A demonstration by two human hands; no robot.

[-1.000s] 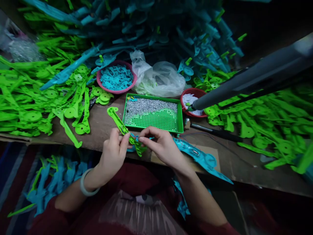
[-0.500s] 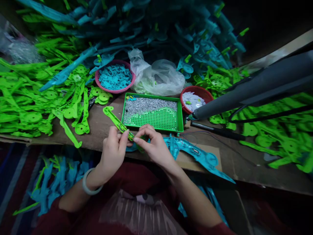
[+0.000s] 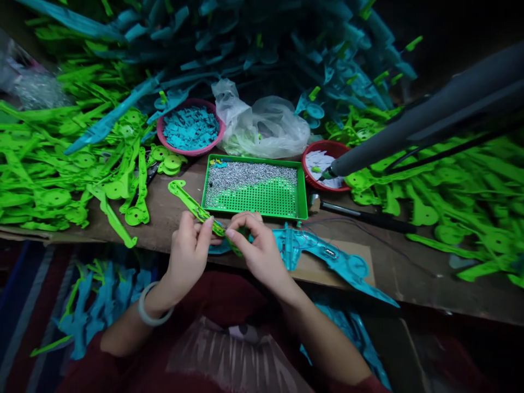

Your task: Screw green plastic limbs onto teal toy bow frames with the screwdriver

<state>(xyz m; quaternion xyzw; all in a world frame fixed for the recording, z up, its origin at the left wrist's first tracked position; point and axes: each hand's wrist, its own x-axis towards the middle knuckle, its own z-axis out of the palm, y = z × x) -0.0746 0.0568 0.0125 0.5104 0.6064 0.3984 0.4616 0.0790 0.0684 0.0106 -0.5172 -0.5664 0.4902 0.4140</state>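
Clamped on green plastic lever [image 3: 188,203] with left hand [image 3: 187,254]; apparently pinched at near end with right hand [image 3: 258,254]. Positioned just short of green tray [image 3: 262,203], beside blue housing [image 3: 338,260].

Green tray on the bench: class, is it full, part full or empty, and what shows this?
Part full: small silvery pieces cover the far side of the green tray, while its holed floor shows bare nearer the person.

Hands [image 3: 188,254]: two; green part [image 3: 189,202] in left hand: one; green tray [image 3: 270,203]: one; pink bowl [image 3: 192,152]: one; red bowl [image 3: 333,189]: one.
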